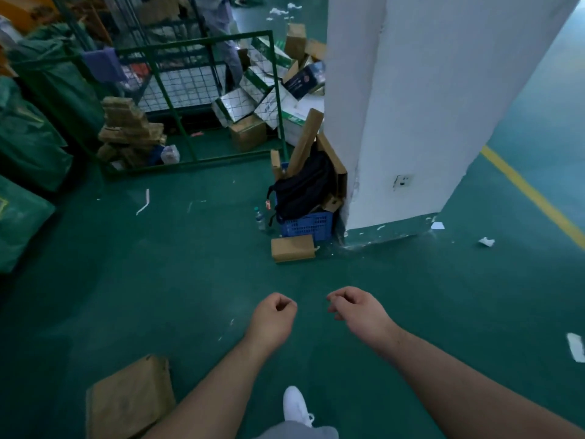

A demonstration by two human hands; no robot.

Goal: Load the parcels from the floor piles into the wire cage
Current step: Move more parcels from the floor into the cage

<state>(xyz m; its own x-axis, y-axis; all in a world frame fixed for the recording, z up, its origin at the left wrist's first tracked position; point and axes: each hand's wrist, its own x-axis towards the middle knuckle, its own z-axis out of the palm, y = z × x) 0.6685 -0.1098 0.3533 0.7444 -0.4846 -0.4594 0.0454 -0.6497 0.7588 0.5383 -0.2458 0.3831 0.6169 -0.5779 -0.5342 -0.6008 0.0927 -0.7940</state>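
Observation:
My left hand (274,315) and my right hand (356,307) hang side by side over the green floor, fingers curled in, nothing in either. A green wire cage (272,90) stands at the back left, open toward me, with a stack of brown parcels (129,131) in its left corner and one brown box (248,133) further right. White and brown parcels (253,90) lie heaped behind its right side. A small brown parcel (292,248) lies on the floor ahead of my hands. A flat brown parcel (129,397) lies by my left forearm.
A white pillar (411,106) rises at right, with a blue crate (305,226) holding a black backpack (304,185) and cardboard at its foot, and a water bottle (260,218) beside it. Green sacks (28,147) line the left. A person (221,26) stands behind the cage.

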